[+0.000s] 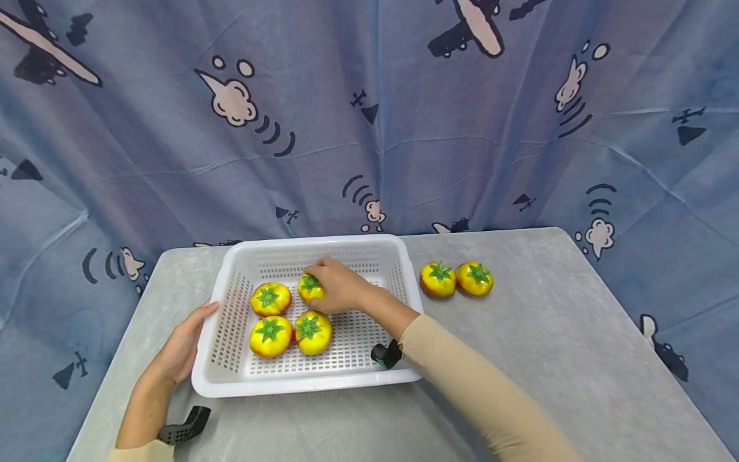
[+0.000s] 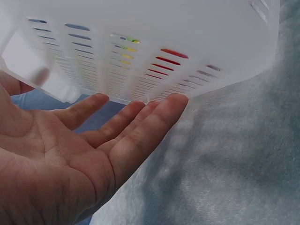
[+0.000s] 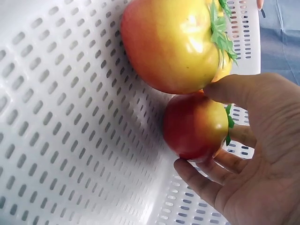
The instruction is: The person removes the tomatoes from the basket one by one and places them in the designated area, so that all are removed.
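Observation:
A white plastic basket point(image 1: 300, 387) with slotted walls stands on the table, holding several yellow-and-red tomatoes with green star-shaped tops. My right hand point(image 1: 340, 287) reaches inside and grips the far right tomato point(image 1: 310, 289). In the right wrist view, thumb and fingers curl about this tomato point(image 3: 194, 126), beside a larger-looking tomato point(image 3: 171, 44). My left hand point(image 1: 183, 343) holds the basket's left side, the thumb over the rim. Seen from the left wrist, its fingers point(image 2: 140, 136) stretch along the outside of the slotted wall point(image 2: 140, 61).
Two more tomatoes, one point(image 1: 437, 280) beside the other point(image 1: 475, 278), lie on the grey table point(image 1: 554, 340) right of the basket. A blue curtain point(image 1: 323, 115) with a printed airplane pattern hangs behind the table.

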A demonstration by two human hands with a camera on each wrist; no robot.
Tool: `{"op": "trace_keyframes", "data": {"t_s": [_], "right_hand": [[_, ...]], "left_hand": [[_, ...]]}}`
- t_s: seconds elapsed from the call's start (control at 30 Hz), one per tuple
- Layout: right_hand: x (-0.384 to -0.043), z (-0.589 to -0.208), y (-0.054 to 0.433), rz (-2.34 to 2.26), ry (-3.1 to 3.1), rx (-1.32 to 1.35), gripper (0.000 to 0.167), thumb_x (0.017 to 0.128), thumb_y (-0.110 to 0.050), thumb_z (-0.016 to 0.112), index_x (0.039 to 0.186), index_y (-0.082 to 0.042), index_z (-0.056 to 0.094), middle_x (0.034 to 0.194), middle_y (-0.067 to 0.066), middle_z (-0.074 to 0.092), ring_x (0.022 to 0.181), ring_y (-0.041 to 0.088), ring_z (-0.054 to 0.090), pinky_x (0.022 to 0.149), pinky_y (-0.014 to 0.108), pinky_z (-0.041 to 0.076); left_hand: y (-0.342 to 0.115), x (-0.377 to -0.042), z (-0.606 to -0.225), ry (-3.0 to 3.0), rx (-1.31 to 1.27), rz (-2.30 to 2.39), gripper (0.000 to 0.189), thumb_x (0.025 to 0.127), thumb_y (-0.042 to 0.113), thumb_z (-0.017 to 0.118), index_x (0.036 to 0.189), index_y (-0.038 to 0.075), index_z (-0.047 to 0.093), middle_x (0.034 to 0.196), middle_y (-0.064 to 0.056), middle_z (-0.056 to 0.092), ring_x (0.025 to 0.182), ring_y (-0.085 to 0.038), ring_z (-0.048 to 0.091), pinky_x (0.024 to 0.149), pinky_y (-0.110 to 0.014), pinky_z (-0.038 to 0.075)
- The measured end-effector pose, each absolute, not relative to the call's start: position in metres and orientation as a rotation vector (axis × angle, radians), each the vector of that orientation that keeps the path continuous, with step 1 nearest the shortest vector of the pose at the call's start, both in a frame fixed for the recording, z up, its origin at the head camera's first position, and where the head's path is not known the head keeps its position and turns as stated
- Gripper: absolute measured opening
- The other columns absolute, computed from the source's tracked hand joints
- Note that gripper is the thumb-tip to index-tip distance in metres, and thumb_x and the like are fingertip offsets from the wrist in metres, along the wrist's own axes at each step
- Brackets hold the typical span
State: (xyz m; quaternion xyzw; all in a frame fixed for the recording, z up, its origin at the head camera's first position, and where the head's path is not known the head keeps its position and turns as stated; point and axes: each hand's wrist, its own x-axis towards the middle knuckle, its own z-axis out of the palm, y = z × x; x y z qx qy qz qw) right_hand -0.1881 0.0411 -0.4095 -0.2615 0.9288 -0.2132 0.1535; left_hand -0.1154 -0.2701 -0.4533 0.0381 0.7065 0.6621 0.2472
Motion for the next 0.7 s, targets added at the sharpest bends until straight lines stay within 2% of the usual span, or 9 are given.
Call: {"op": "trace_keyframes", "data": {"t_s": [0.43, 0.7], "right_hand": [[-0.1881, -0.4114, 0.0411, -0.603, 2.674, -0.723, 0.067, 0.096, -0.028, 0.079, 0.156, -0.013, 0.053, 0.149, 0.016, 0.056, 0.131, 0.029, 0.058, 0.114, 0.045, 0.049], [-0.1855, -0.4042, 0.0443, -0.632, 2.674, -0.703, 0.068, 0.096, -0.025, 0.078, 0.157, -0.014, 0.051, 0.154, 0.016, 0.052, 0.134, 0.03, 0.059, 0.115, 0.047, 0.049]], "left_hand": [[-0.2702, -0.115, -0.4549, 1.937, 0.095, 1.799, 0.071, 0.113, 0.054, 0.017, 0.17, 0.023, -0.014, 0.174, -0.031, 0.003, 0.154, -0.057, 0.022, 0.107, -0.053, 0.046], [-0.2711, -0.1158, -0.4545, 1.931, 0.094, 1.801, 0.071, 0.113, 0.054, 0.016, 0.17, 0.023, -0.012, 0.174, -0.03, 0.009, 0.148, -0.044, 0.036, 0.103, -0.048, 0.05]]}}
